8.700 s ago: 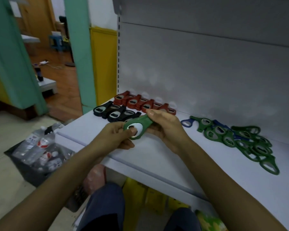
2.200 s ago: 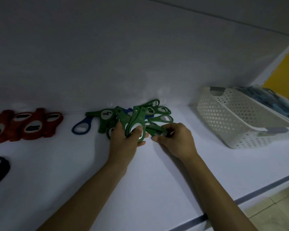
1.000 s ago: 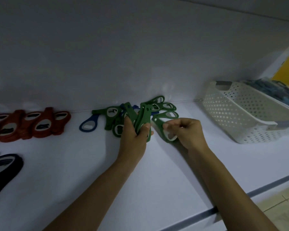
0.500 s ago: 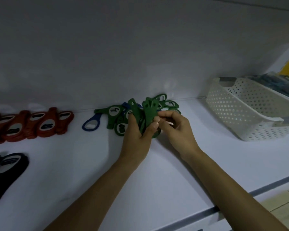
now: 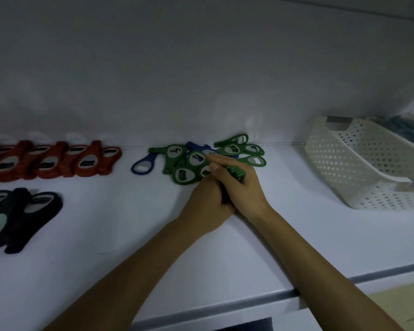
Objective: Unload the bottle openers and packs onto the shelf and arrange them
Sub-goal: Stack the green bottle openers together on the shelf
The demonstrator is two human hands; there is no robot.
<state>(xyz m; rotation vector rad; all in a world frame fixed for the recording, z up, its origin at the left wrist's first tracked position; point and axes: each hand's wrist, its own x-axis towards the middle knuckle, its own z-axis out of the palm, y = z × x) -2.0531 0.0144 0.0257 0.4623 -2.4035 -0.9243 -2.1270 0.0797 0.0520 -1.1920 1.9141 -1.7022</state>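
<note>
On the white shelf (image 5: 296, 240), both my hands meet over a stack of green bottle openers (image 5: 236, 172) held on edge. My left hand (image 5: 204, 206) grips the stack from the left and below. My right hand (image 5: 243, 187) curls over it from the right, with a finger reaching onto the loose green openers (image 5: 183, 167) lying flat by the back wall. More green ones (image 5: 243, 151) lie behind my hands. A blue opener (image 5: 142, 164) lies at the pile's left end. Red openers (image 5: 58, 161) and black openers (image 5: 17, 211) lie further left.
A white perforated basket (image 5: 359, 163) stands tilted at the right on the shelf, with bluish packs (image 5: 397, 130) in it. The shelf's grey front edge (image 5: 249, 304) runs across the lower right. The shelf's back wall rises right behind the openers.
My hands have lowered the upright green stack toward the shelf beside the pile. My right hand, which picked one opener from the pile and added it, now wraps over the stack.
</note>
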